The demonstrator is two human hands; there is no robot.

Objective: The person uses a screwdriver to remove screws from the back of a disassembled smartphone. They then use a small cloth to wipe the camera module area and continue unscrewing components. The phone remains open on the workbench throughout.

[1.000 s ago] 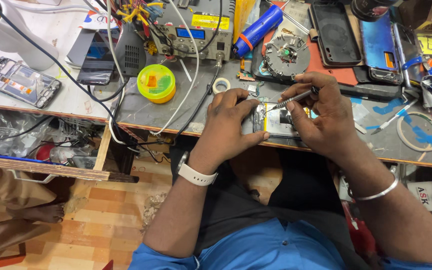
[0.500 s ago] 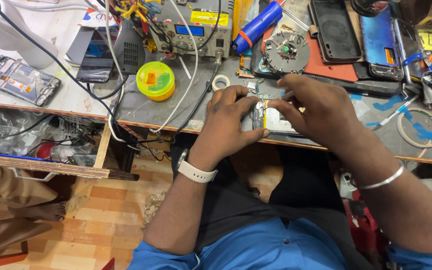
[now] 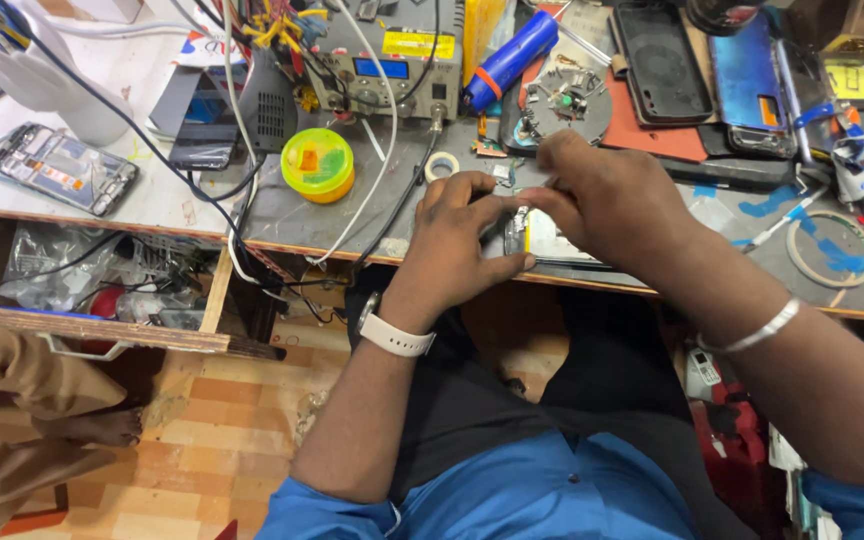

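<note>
Since the earlier frames the right hand (image 3: 607, 195) has shifted up and to the left, and the thin metal tool it held out over the work a second ago no longer shows; its fingers now bunch together in a pinch right above the piece, though what they pinch, if anything, cannot be told. The left hand (image 3: 462, 240) has hardly moved: it sits at the centre of the frame at the bench's front edge, fingers curled closed around a small opened phone (image 3: 542, 238), thumb and forefinger clamping its near end. The phone lies half hidden between the two hands, a pale inner face and a strip of metal showing. It appears to be mid-repair: the casing looks open and the insides bare, so opening seems done, while refitting and closing look left to do. Around it in the single head view, a yellow-green round tin (image 3: 317, 165) stands left of centre, a small roll of tape (image 3: 442, 166) just above the left hand, a blue cylindrical tool (image 3: 510, 58) at the top, a grey soldering station (image 3: 387, 55) beside it, another stripped phone frame (image 3: 62, 168) at the upper left, and a white ring (image 3: 827, 250) at the right. A white watch (image 3: 397, 335) sits on the left wrist, a metal bangle (image 3: 752, 330) on the right.
</note>
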